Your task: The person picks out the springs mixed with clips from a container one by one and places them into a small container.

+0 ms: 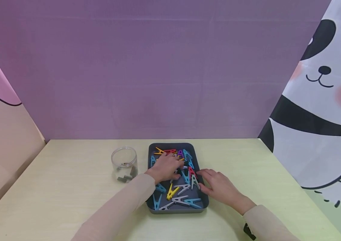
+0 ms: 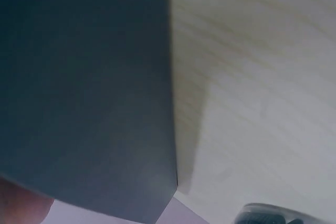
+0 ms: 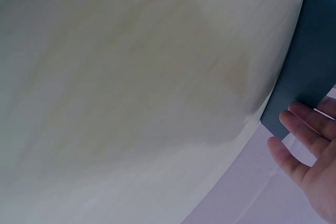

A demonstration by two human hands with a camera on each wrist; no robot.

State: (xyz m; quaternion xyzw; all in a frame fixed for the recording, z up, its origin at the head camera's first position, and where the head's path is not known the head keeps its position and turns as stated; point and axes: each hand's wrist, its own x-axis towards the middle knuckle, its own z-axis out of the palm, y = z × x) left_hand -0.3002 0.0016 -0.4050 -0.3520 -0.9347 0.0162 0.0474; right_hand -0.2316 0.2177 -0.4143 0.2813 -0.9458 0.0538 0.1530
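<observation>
A dark grey tray (image 1: 176, 211) holds many plastic clothespins in blue, yellow, red, grey and purple. My left hand (image 1: 165, 168) reaches over its left rim, fingers and thumb spread apart among the clothespins; what lies under the palm is hidden. Close to the left fingers is a red clothespin (image 1: 191, 172). A yellow clothespin (image 1: 172, 192) lies nearer the front. At the tray's right side, my right hand (image 1: 221, 188) rests its fingertips against the rim, holding nothing. The right wrist view shows its loose fingers (image 3: 304, 132) by the tray wall (image 3: 310, 40).
Left of the tray, a clear round jar (image 1: 124, 157) stands on the pale wooden table (image 1: 77, 177), with dark grey pieces at its bottom. Behind the table rises a purple backdrop (image 1: 146, 73). A panda-printed sheet (image 1: 315, 147) hangs at the right.
</observation>
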